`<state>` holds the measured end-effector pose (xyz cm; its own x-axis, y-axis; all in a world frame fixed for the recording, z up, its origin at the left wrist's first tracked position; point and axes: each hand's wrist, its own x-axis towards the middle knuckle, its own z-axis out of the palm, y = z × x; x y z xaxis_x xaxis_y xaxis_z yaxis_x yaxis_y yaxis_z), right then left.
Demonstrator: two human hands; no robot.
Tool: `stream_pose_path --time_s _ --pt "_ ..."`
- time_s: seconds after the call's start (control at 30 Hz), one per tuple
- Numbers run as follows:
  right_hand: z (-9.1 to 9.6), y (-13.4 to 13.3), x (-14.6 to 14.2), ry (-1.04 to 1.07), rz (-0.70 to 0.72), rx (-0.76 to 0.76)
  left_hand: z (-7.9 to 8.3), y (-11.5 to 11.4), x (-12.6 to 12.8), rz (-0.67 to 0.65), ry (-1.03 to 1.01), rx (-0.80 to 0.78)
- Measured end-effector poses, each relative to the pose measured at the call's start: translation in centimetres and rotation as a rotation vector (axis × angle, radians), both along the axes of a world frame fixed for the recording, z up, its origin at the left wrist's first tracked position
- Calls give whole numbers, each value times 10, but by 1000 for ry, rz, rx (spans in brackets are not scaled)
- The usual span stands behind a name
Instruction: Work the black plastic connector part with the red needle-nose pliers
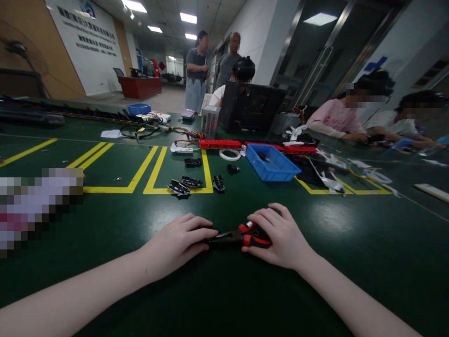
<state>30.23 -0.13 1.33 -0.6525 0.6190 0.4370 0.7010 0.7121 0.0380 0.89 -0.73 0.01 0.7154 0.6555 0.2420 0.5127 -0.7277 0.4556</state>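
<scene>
Both my hands rest on the green table [224, 290] near its front edge. My right hand [277, 236] is closed around the red and black handles of a pair of pliers [242, 236], whose jaws point left. My left hand [182, 243] is curled over a small dark part at the jaw tips, and its fingers hide that part. Just beyond the hands lie several small black parts [184, 185] on the yellow floor-style markings.
A blue bin [271, 163] stands beyond my right hand, with red strips [220, 144], a white tape ring [229, 154] and cables behind it. A black computer case [250, 107] stands at the back. People sit at the right and stand at the far end. A pixelated patch is at left.
</scene>
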Motion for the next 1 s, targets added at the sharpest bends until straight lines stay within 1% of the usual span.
stream_pose_path --time_s 0.1,0.2,0.4,0.6,1.0 --pt "1 -1 -1 11 9 40 -1 0 0 5 15 35" --pt "2 -2 -2 16 7 58 0 -1 1 14 16 38" --pt "3 -3 -3 28 -8 22 1 -2 1 16 0 35" --pt "4 -4 -3 51 -30 -15 2 -5 0 22 -52 -4" --pt "5 -2 2 62 -45 30 1 -5 0 19 -80 15"
